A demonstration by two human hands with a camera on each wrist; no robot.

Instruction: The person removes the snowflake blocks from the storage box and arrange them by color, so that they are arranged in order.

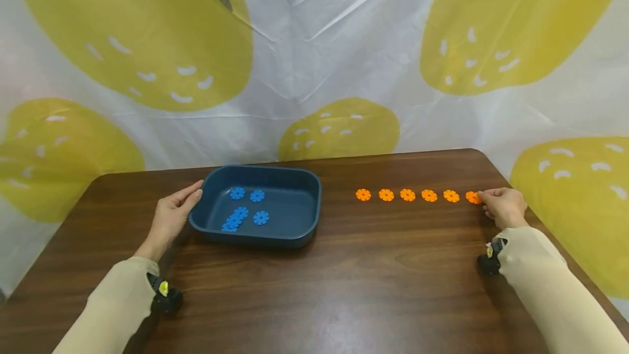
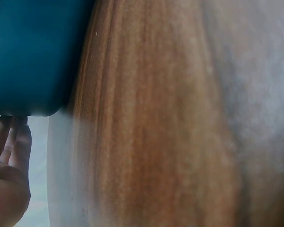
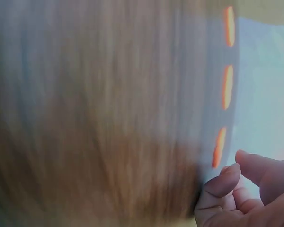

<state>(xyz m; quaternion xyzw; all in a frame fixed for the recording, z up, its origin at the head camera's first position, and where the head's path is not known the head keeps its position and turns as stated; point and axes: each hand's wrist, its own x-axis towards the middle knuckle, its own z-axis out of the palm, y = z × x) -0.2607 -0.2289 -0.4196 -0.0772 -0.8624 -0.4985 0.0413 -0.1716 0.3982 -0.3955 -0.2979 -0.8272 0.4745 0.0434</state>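
A dark blue rectangular pan (image 1: 275, 238) stands on the left half of the table, with several blue snowflake discs (image 1: 261, 218) inside, some overlapping. My left hand (image 1: 173, 213) grips its left side, thumb at the rim; in the left wrist view the fingers (image 2: 20, 146) reach up beneath the pan's corner (image 2: 33, 71). To the right, orange snowflake discs (image 1: 407, 195) lie flat in a straight, spaced row. My right hand (image 1: 504, 206) pinches the rightmost orange snowflake disc (image 1: 472, 197) by its right edge, which the fingertips cover.
The brown wooden table (image 1: 373, 283) has its back edge just behind the pan and the row. A white cloth (image 1: 324, 64) printed with yellow fruit hangs behind it. The table's right edge runs close by the right hand.
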